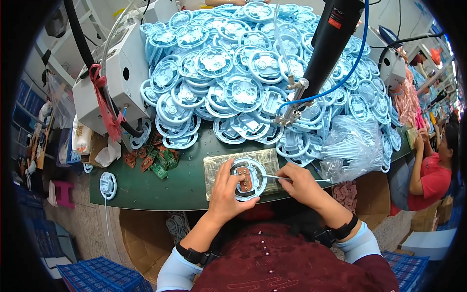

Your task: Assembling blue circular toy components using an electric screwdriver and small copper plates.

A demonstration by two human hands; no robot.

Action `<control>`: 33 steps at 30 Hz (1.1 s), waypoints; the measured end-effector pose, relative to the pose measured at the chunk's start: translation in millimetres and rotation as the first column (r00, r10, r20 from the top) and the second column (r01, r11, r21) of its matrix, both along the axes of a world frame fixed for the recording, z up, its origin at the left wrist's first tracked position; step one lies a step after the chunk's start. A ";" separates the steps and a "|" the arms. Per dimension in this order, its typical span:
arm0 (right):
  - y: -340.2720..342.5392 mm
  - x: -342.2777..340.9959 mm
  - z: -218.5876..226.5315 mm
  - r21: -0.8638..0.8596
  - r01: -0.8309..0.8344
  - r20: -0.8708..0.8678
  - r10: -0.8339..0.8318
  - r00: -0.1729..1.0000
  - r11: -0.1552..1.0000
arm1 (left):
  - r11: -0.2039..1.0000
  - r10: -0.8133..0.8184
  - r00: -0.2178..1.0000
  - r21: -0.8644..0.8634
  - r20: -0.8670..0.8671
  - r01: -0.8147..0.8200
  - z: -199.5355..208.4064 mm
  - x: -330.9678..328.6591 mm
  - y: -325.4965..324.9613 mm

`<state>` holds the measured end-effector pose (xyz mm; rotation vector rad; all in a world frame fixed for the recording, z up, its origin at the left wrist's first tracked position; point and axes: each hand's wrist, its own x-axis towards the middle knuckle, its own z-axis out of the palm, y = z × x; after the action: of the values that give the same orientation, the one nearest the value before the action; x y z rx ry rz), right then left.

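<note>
— Holding what, those hands?
— Left hand (226,192) presses a blue ring part (248,179) flat on the bench (160,187), fingers closed on its near-left edge; a brown circuit board (245,179) sits inside it. Right hand (301,184) pinches a thin white wire (277,177) just right of it.
— And behind?
— A heap of blue rings (243,68) far across, with a black hanging tool (323,53) above.
</note>
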<state>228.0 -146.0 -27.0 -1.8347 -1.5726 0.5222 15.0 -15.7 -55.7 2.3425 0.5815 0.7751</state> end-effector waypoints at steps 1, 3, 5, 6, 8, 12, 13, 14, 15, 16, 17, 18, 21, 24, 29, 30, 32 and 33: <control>-1.9 2.5 3.3 -0.050 0.048 0.017 -0.047 0.999 0.998 | 1.000 0.002 1.000 -0.001 0.011 -0.002 -1.2 -1.1 0.0; -8.6 10.7 9.1 -0.123 0.144 0.071 -0.136 0.988 0.982 | 1.000 0.007 1.000 -0.002 0.026 -0.007 -2.0 -1.5 1.0; -7.8 10.4 6.0 -0.115 0.103 0.040 -0.099 0.994 0.988 | 1.000 -0.005 0.999 -0.015 0.042 0.006 -1.6 -2.2 1.5; -7.8 9.7 4.2 -0.104 0.065 0.007 -0.065 0.998 0.992 | 1.000 -0.008 0.999 -0.017 0.042 0.009 -1.1 -2.5 1.3; 0.1 6.4 2.0 -0.091 -0.008 -0.023 0.005 1.000 0.996 | 1.000 -0.027 0.998 -0.014 0.061 0.028 -0.4 -4.1 1.4; 10.9 5.9 -1.9 -0.063 -0.103 -0.155 0.092 0.984 0.993 | 0.999 -0.037 0.995 -0.037 0.089 0.040 -1.1 -5.2 3.8; 11.1 6.2 1.0 -0.181 -0.062 -0.270 0.011 0.963 0.982 | 0.998 -0.047 0.995 -0.026 0.084 0.050 -1.1 -5.1 4.1; 10.6 6.9 2.6 -0.301 -0.036 -0.370 -0.082 0.925 0.953 | 0.998 -0.057 0.995 -0.016 0.079 0.058 -1.3 -5.0 3.3; 11.0 7.6 2.8 -0.301 -0.039 -0.371 -0.079 0.925 0.953 | 0.998 -0.054 0.995 -0.017 0.078 0.056 -1.5 -5.3 3.0; 11.5 8.4 2.9 -0.286 -0.048 -0.361 -0.061 0.930 0.957 | 0.998 -0.055 0.996 -0.015 0.072 0.056 -1.8 -5.5 2.9; 11.5 8.8 3.4 -0.272 -0.055 -0.351 -0.046 0.935 0.961 | 0.998 -0.058 0.996 -0.014 0.066 0.059 -1.4 -5.6 3.1; 10.7 9.7 3.4 -0.273 -0.054 -0.351 -0.047 0.935 0.961 | 0.998 -0.058 0.996 -0.015 0.066 0.059 -0.8 -5.4 3.1; 6.8 15.1 0.7 -0.249 -0.031 -0.366 -0.064 0.928 0.968 | 0.998 -0.060 0.996 -0.023 0.066 0.061 0.3 -5.4 3.2; 3.4 19.9 -1.9 -0.227 -0.034 -0.343 -0.047 0.938 0.973 | 0.997 -0.065 0.996 -0.025 0.057 0.067 -0.6 -5.3 2.8; 8.6 18.1 -2.2 -0.133 -0.119 -0.223 0.087 0.971 0.984 | 0.997 -0.077 0.996 -0.022 0.038 0.078 0.2 -4.5 3.1; 9.2 17.9 -2.3 -0.132 -0.119 -0.224 0.088 0.971 0.984 | 0.997 -0.077 0.996 -0.021 0.036 0.078 1.5 -4.4 3.3; 9.9 17.7 -3.2 -0.083 -0.116 -0.164 0.101 0.981 0.990 | 0.995 -0.093 0.995 -0.038 0.020 0.094 3.5 -4.2 3.7; 10.1 17.6 -3.5 -0.083 -0.116 -0.165 0.101 0.981 0.990 | 0.995 -0.093 0.996 -0.039 0.019 0.093 3.4 -4.0 3.9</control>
<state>245.5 -135.9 -30.5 -1.7335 -1.5679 0.7852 11.0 -11.8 -52.3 2.3064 0.4725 0.7339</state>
